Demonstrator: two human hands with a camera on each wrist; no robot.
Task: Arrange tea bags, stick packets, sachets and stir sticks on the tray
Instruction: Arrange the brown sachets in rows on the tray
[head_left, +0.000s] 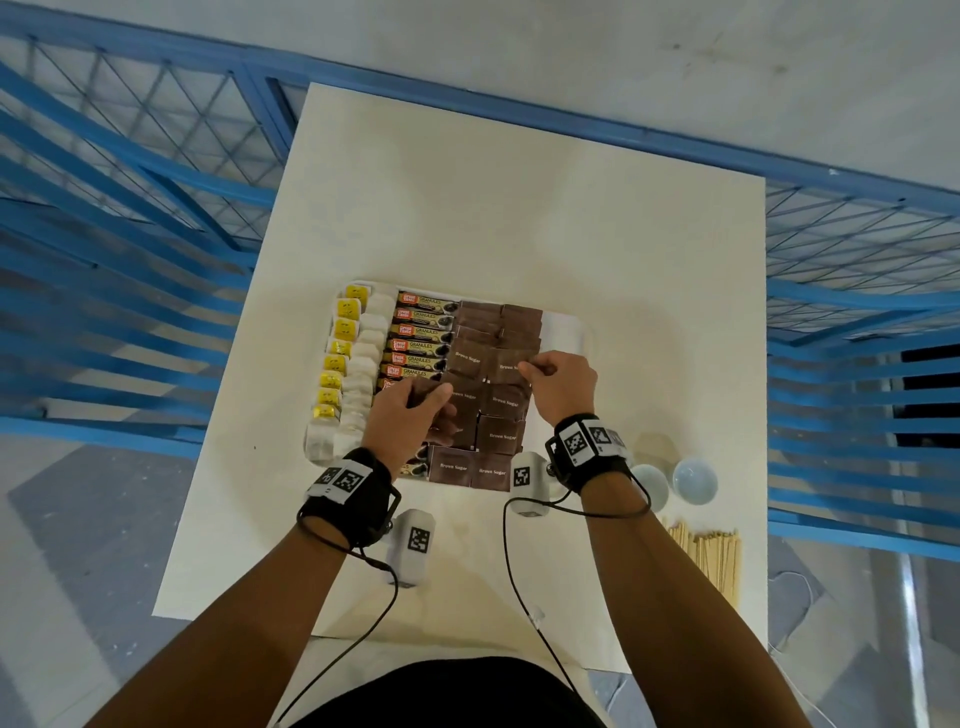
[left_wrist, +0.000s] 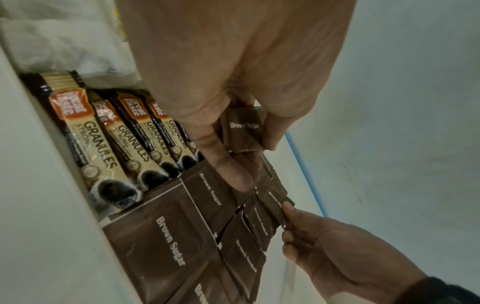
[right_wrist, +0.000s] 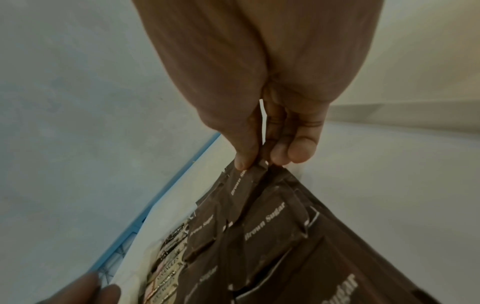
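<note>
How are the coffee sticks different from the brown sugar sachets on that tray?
The coffee sticks are long and narrow, cream and black with orange logos; the sugar sachets are squarish and plain brown with white lettering. The sticks lie in one column, the sachets in two. No hand holds a stick, while the left hand and right hand each hold a sachet. Both kinds lie flat on the tray.

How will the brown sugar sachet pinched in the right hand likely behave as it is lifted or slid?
The brown sugar sachet creases under the right hand, so it is probably thin and floppy. A fingertip pinch holds it, suggesting it is light. Lying overlapped with neighbouring sachets, it may drag them along.
</note>
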